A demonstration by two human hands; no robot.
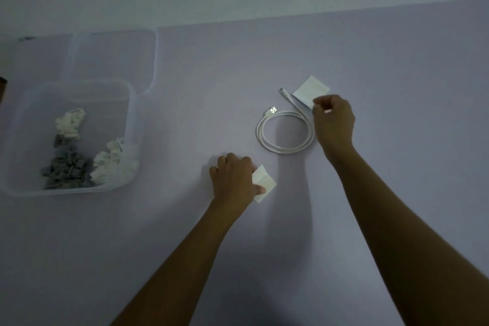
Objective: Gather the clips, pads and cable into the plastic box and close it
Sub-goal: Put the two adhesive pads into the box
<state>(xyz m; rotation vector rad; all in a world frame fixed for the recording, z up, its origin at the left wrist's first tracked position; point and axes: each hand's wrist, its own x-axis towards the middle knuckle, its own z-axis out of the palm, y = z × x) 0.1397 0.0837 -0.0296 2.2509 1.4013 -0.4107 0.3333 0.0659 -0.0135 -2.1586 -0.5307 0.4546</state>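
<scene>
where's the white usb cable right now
In the head view the coiled white USB cable lies on the lilac table, right of centre, beside the right hand and just below the white square pad that hand pinches.

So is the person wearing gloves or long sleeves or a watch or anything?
No gloves. The left hand and the right hand are both bare, with no rings to be seen. The left arm and the right arm are bare too, as far as the picture reaches: no sleeves, no watch, no bracelet. The light is dim, so tiny things could be missed.
</scene>
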